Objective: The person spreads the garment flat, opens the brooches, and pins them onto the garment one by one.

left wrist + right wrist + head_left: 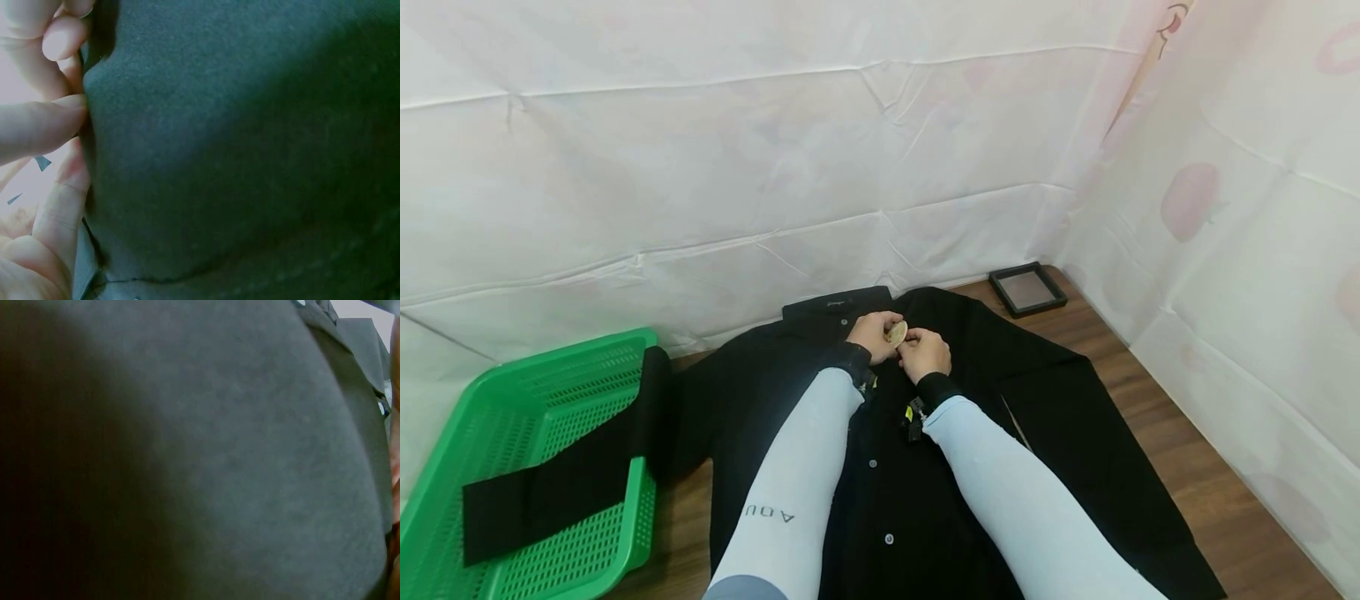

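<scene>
A black button-up shirt [880, 500] lies spread with its collar at the far side. Over its upper front, my left hand [872, 335] holds a small round gold badge [897, 333] between the fingers. From the other side my right hand [927, 355] pinches the badge's edge with thumb and fingertips. In the left wrist view, fingers [62, 187] press along a fold of the dark shirt cloth [237, 156]. Shirt cloth [219, 450] fills most of the right wrist view, with only a sliver of hand at the right edge. The badge's back is hidden.
At left stands a green plastic basket [643, 517], one shirt sleeve [550, 500] draped over its rim into it. A small black square frame [1028, 289] rests at the back right of the wooden table [1225, 492]. Pale printed cloth hangs behind and at right.
</scene>
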Action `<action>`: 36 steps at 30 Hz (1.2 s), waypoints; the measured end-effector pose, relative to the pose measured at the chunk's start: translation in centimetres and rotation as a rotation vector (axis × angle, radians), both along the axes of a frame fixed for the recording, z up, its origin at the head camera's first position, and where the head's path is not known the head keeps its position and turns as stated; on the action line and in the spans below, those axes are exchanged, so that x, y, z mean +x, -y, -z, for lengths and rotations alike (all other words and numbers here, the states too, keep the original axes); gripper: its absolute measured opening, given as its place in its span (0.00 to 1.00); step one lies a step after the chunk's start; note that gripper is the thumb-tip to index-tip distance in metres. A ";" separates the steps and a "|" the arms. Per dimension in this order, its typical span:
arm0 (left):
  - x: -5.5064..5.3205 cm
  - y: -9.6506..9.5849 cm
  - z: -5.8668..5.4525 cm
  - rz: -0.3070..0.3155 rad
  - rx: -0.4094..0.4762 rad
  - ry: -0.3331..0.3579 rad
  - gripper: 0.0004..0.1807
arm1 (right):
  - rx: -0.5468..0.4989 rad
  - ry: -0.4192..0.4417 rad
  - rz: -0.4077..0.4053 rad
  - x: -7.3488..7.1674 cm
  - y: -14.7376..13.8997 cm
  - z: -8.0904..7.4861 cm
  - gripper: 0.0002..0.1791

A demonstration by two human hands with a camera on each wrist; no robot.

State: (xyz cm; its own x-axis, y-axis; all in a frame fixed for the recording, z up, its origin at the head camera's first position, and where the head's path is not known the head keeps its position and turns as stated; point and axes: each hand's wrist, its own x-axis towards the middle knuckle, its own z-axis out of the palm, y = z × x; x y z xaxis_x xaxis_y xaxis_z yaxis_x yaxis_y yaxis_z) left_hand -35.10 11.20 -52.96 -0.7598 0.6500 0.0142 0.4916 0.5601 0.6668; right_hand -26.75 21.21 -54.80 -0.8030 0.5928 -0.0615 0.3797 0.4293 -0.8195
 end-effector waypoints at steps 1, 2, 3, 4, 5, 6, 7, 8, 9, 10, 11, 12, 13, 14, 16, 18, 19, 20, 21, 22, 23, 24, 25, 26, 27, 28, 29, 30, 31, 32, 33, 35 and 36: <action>0.0 0.0 0.1 0.003 0.002 0.001 0.28 | 0.006 -0.001 0.000 0.0 0.0 0.1 0.09; -0.1 0.0 0.1 0.006 0.003 0.004 0.28 | 0.009 -0.002 0.000 -0.1 0.0 0.2 0.09; -0.1 0.0 0.2 0.009 0.004 0.005 0.27 | 0.014 -0.004 -0.001 -0.1 0.0 0.2 0.09; -0.1 -0.1 0.2 0.013 0.004 0.004 0.27 | 0.016 -0.007 -0.003 -0.1 -0.1 0.3 0.09; -0.1 -0.1 0.2 0.017 0.007 0.005 0.27 | 0.020 -0.009 -0.004 -0.2 -0.1 0.3 0.09; -0.2 -0.1 0.2 0.022 0.010 0.006 0.27 | 0.024 -0.011 -0.003 -0.2 -0.1 0.3 0.09; -0.1 -0.1 0.2 0.028 0.012 0.008 0.28 | 0.023 -0.015 -0.004 -0.2 -0.1 0.3 0.09; -0.1 -0.1 0.1 0.033 0.015 0.014 0.30 | 0.026 -0.016 -0.005 -0.2 -0.1 0.3 0.09; -0.1 -0.1 0.1 0.039 0.015 0.016 0.30 | 0.027 -0.017 -0.007 -0.2 -0.1 0.3 0.09; -0.1 -0.1 0.0 0.044 0.014 0.021 0.31 | 0.028 -0.017 -0.008 -0.2 -0.1 0.3 0.09; 0.0 -0.1 0.0 0.048 0.014 0.027 0.32 | 0.029 -0.015 -0.008 -0.2 -0.1 0.3 0.09; 0.0 -0.1 -0.1 0.052 0.012 0.031 0.33 | 0.028 -0.015 -0.010 -0.2 -0.1 0.2 0.09; 0.0 0.0 -0.1 0.056 0.010 0.035 0.33 | 0.026 -0.015 -0.011 -0.1 -0.1 0.2 0.09; 0.0 0.0 -0.1 0.058 0.009 0.034 0.33 | 0.025 -0.013 -0.013 -0.1 -0.1 0.2 0.09; 0.1 0.1 -0.1 0.066 0.008 0.029 0.32 | 0.025 -0.014 -0.016 0.0 -0.1 0.1 0.09; 0.1 0.3 -0.1 0.072 0.017 0.028 0.32 | 0.023 -0.018 -0.020 0.1 -0.1 0.1 0.09; 0.1 0.5 0.0 0.074 0.022 0.028 0.31 | 0.024 -0.022 -0.024 0.1 -0.1 0.1 0.09; 0.1 0.6 0.1 0.074 0.026 0.029 0.31 | 0.024 -0.025 -0.028 0.1 -0.1 0.1 0.09; 0.1 0.7 0.1 0.072 0.030 0.036 0.31 | 0.027 -0.028 -0.032 0.1 -0.1 0.1 0.09; 0.2 0.8 0.0 0.068 0.035 0.045 0.31 | 0.028 -0.031 -0.036 0.2 -0.1 0.1 0.09; 0.3 0.9 -0.1 0.059 0.038 0.059 0.32 | 0.030 -0.033 -0.040 0.2 -0.1 0.1 0.08; 0.4 1.0 -0.2 0.048 0.035 0.073 0.32 | 0.031 -0.035 -0.044 0.2 0.0 0.2 0.08; 0.6 1.0 -0.3 0.037 0.034 0.087 0.33 | 0.030 -0.035 -0.047 0.2 0.0 0.2 0.09; 0.7 1.1 -0.3 0.026 0.038 0.100 0.33 | 0.029 -0.037 -0.049 0.2 0.0 0.2 0.09; 0.7 1.2 -0.3 0.019 0.043 0.114 0.34 | 0.026 -0.040 -0.051 0.3 0.0 0.2 0.09; 0.7 1.2 -0.2 0.013 0.051 0.128 0.34 | 0.024 -0.044 -0.054 0.3 0.0 0.2 0.09; 0.7 1.3 -0.1 0.008 0.058 0.138 0.35 | 0.021 -0.048 -0.056 0.4 0.0 0.2 0.09; 0.6 1.4 0.1 0.006 0.067 0.141 0.35 | 0.016 -0.055 -0.058 0.4 0.0 0.2 0.09; 0.5 1.4 0.3 0.006 0.079 0.144 0.35 | 0.012 -0.059 -0.059 0.5 0.0 0.2 0.08; 0.4 1.4 0.5 0.007 0.091 0.146 0.35 | 0.009 -0.065 -0.059 0.5 0.0 0.2 0.08; 0.3 1.4 0.5 0.007 0.095 0.147 0.36 | 0.005 -0.070 -0.057 0.5 0.0 0.2 0.07; 0.3 1.4 0.7 0.001 0.096 0.138 0.36 | -0.002 -0.076 -0.054 0.6 0.0 0.2 0.07; 0.3 1.3 0.7 -0.001 0.095 0.131 0.36 | -0.004 -0.079 -0.053 0.6 0.0 0.2 0.07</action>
